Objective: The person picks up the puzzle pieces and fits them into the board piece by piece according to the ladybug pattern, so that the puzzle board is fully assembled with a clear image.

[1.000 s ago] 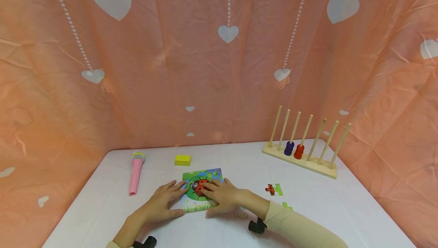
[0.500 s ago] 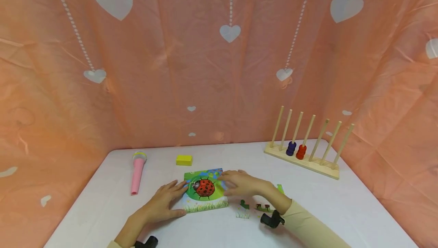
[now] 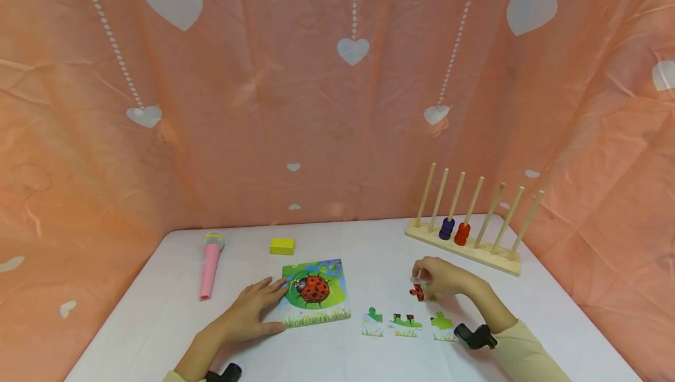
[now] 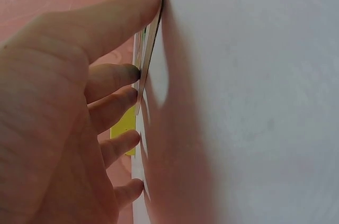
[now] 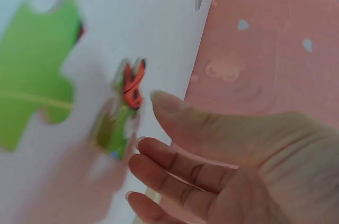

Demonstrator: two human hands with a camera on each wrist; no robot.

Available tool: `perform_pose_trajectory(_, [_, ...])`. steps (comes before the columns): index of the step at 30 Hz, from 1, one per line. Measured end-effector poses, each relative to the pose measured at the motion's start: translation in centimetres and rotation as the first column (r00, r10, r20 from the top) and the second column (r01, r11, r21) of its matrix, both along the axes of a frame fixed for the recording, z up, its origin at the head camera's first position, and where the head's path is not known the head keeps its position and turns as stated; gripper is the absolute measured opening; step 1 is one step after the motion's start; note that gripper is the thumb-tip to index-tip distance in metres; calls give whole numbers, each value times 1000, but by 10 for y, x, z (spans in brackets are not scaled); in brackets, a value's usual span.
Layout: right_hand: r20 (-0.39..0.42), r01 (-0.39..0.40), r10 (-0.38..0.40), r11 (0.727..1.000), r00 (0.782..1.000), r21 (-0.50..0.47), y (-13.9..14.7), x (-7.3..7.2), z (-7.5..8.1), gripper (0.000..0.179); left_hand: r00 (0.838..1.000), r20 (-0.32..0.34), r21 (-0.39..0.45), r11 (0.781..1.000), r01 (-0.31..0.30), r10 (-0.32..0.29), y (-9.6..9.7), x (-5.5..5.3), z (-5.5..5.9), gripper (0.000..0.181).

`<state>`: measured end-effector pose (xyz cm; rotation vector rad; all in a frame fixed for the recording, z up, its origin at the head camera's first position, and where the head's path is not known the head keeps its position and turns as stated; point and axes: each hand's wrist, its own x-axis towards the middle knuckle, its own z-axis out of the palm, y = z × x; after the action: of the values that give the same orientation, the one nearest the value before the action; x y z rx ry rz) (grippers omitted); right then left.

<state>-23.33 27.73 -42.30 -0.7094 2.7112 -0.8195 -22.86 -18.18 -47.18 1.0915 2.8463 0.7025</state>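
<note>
A square ladybug picture board (image 3: 315, 289) lies on the white table. My left hand (image 3: 253, 309) rests at its left side with fingers spread; in the left wrist view the thumb and two fingertips meet the edge of the board (image 4: 150, 49). My right hand (image 3: 448, 276) hovers at a red-and-green puzzle piece (image 3: 417, 292). In the right wrist view a small gap shows between that puzzle piece (image 5: 132, 89) and the loosely bent fingers of the right hand (image 5: 228, 160). Part of the piece is hidden by the hand in the head view.
Three more puzzle pieces, a left one (image 3: 372, 324), a middle one (image 3: 405, 326) and a right one (image 3: 442, 328), lie right of the board. A pink toy microphone (image 3: 210, 268), a yellow block (image 3: 282, 246) and a wooden peg rack (image 3: 464, 244) with purple and red beads stand farther back.
My right hand has lifted off the board and moved right to the red-and-green puzzle piece, uncovering the ladybug and the lower pieces. The left hand has stayed at the board's left side.
</note>
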Motion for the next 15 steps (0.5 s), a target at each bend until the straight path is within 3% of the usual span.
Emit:
perform_pose_trajectory(6, [-33, -10, 9, 999, 999, -39, 10, 3, -10, 34, 1000, 2, -2, 1000, -3, 3, 0, 1, 0, 79])
perform_pose_trajectory(15, [-23, 14, -15, 999, 1000, -44, 8, 6, -12, 37, 1000, 1, -14, 1000, -6, 6, -1, -2, -3, 79])
